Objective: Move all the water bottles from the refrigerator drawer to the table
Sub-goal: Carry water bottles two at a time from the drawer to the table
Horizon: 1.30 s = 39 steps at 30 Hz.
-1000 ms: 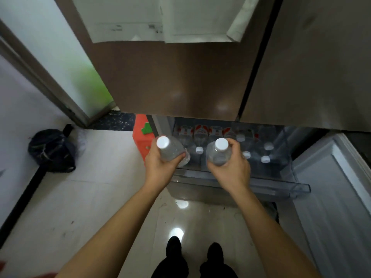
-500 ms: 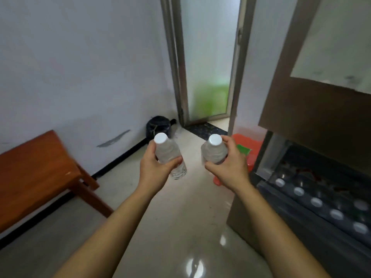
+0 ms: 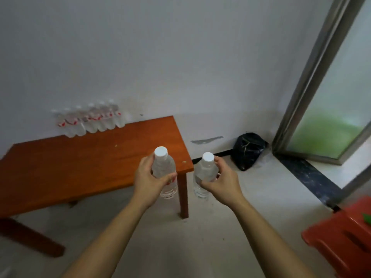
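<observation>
My left hand grips a clear water bottle with a white cap, held upright over the near right corner of the orange wooden table. In my right hand is a second clear water bottle, also upright, hanging over the floor just right of the table's corner. Several water bottles with red labels stand in a row at the table's far edge against the wall. The refrigerator drawer is out of view.
A black rubbish bag sits on the floor in the corner by the wall. A frosted glass door with a metal frame stands at the right. A red plastic stool is at the lower right. The table's front leg is below my hands.
I have turned left from the refrigerator drawer toward the table, carrying both bottles. The drawer has left the view and the table with its row of bottles has come into view.
</observation>
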### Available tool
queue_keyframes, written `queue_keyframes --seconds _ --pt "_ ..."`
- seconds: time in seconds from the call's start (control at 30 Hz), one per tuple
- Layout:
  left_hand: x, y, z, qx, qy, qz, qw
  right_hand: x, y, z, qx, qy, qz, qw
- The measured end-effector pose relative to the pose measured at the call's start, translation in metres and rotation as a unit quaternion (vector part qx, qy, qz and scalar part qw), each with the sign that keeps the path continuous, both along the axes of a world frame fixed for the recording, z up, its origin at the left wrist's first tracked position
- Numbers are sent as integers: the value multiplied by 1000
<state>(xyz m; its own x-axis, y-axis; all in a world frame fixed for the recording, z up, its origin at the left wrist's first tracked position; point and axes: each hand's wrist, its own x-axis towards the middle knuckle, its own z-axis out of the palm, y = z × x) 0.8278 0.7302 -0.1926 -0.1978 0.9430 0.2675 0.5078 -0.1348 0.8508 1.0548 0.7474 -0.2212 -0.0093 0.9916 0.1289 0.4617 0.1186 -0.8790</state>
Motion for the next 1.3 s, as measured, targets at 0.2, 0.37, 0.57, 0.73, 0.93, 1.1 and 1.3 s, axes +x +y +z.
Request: queue_keyframes --seconds 0.2,0.37,0.57,0.73,0.93,1.1,1.3 --pt "-106 54 -17 -9 6 94 996 -115 88 -10 7 12 105 994" --pt "-173 117 -31 -19 10 156 988 -195 187 -32 20 10 180 983" --pt "-269 196 -28 -62 63 241 967 -293 304 -24 28 0 278 960" --pt "-325 233 -21 -41 36 299 953 -374 373 -16 44 -34 369 928" --pt "-406 279 -43 -76 23 314 946 -459 428 -31 60 -93 409 906" --pt "-490 335 -75 -88 33 290 952 -530 466 -59 52 -140 371 916" --pt "-605 409 -116 -138 62 218 964 -627 511 -93 11 -177 302 937"
